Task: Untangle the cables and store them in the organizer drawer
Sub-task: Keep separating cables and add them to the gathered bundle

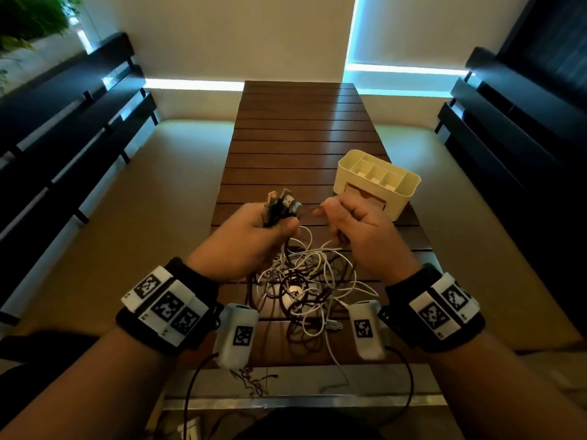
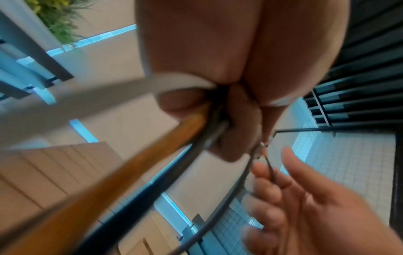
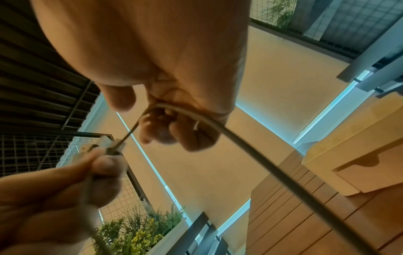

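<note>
Dark cable: a thin strand [image 1: 306, 210] runs taut between both hands, above the table.
Left hand: the left hand [image 1: 251, 239] is a fist closed round a bundle of plugs [image 1: 281, 206], which stick up out of the top of the fist; the cords hang down from under it into the tangle.
Right hand: the right hand [image 1: 359, 230] pinches the dark cable between thumb and forefinger, the other fingers curled; in the right wrist view the cable [image 3: 229, 136] loops through the curled fingers and sweeps down toward the table.
Plugs: several flat metal-tipped ends, held side by side; the exact count is hard to tell.
Tangle: a knotted heap [image 1: 305, 281] of white and dark brown cables lies on the table just below and between the hands, with a small white round piece [image 1: 290, 296] in the middle and a white plug [image 1: 333, 325] at its near edge; some loops trail off the near edge of the table.
Organizer: a cream plastic box [image 1: 374, 185] stands on the table just beyond the right hand, apart from the tangle; its top has several open compartments, and nothing shows in them.
Drawer: a drawer front [image 3: 370, 172] with a curved notch is in the organizer's side, shut.
Table: brown slatted wood [image 1: 298, 128].
</note>
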{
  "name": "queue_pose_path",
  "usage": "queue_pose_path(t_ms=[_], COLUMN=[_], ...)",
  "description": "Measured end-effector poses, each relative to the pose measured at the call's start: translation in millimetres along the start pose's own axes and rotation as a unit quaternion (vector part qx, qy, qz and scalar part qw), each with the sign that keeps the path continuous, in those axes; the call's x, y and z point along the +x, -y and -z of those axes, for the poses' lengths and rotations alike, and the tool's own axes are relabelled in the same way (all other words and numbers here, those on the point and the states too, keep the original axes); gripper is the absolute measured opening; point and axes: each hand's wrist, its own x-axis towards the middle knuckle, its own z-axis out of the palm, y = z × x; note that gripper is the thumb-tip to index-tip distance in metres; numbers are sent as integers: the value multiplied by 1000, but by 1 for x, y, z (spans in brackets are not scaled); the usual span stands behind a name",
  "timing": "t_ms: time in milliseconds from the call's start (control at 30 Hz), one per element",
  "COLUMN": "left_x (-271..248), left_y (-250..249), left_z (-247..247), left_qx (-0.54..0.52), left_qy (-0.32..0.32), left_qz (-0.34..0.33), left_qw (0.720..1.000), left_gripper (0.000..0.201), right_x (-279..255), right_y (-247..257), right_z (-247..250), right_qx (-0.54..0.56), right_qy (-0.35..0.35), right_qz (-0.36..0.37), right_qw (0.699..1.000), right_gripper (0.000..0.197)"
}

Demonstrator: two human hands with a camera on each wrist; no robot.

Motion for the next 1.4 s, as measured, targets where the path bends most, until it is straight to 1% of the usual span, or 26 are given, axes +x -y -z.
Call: queue_pose_path(t_ms=[67,100,133,167,200,233,300,367,433,500,533,600,667,733,800,900,967,1000,1067,1133,1200,1300,1367,1400], left_x=[-8,-11,-14,-15,-15,-15,-14,-14,-17,-22,-24,-27,-30,-31,-32,-30,-29,-29,-29,-28,-27,-25,-23,-22], left_y=[-2,-2,-3,-4,-4,-4,-5,-6,-8,-10,-10,-11,-15,-23,-34,-42,-39,-37,-28,-21,-16,-14,-11,-9], left_z=[1,1,0,-1,-1,-1,1,3,4,4,4,6,8,12,20,34,39,40,37,32,29,31,33,34], left_qx=[-76,-96,-110,-124,-139,-153,-151,-127,-120,-120,-121,-128,-159,-214,-253,-272,-260,-246,-204,-171,-161,-148,-126,-109], left_qy=[110,151,174,181,175,155,86,20,-12,-16,-12,-2,-3,-15,-41,-76,-98,-104,-104,-101,-101,-111,-117,-114], left_qz=[43,53,57,58,57,56,49,45,48,47,45,38,19,-11,-34,-61,-58,-51,-34,-20,-11,4,14,22], left_qw=[990,982,977,974,973,974,984,991,991,991,991,991,987,977,966,957,959,962,973,980,982,983,985,987], left_gripper=[20,20,19,18,18,19,22,25,25,23,23,22,21,20,21,21,20,20,19,19,18,19,22,24], right_x=[0,0,1,2,1,0,-3,-7,-11,-14,-14,-14,-11,-9,-8,-11,-14,-15,-17,-18,-20,-26,-30,-32], right_y=[0,1,2,2,3,3,5,6,7,8,11,21,34,44,47,36,23,18,15,19,23,20,10,3], right_z=[4,5,5,5,5,4,2,-2,-6,-9,-9,-6,1,7,10,5,2,1,1,3,5,0,-12,-20], right_qx=[22,31,38,42,45,45,45,26,-9,-39,-48,-50,-28,-18,-36,-119,-169,-176,-153,-81,-16,40,29,5], right_qy=[16,25,35,46,57,73,123,180,217,227,220,182,148,150,169,203,201,195,187,186,208,285,336,356], right_qz=[-4,-4,-7,-12,-18,-27,-53,-81,-93,-88,-83,-65,-34,-5,4,-19,-31,-40,-64,-101,-132,-184,-224,-242], right_qw=[1000,999,999,998,997,996,990,980,972,969,971,980,988,989,985,972,964,964,968,974,969,940,915,903], right_gripper=[38,39,38,38,38,38,38,36,28,14,11,11,11,11,11,14,18,20,20,18,18,20,20,21])
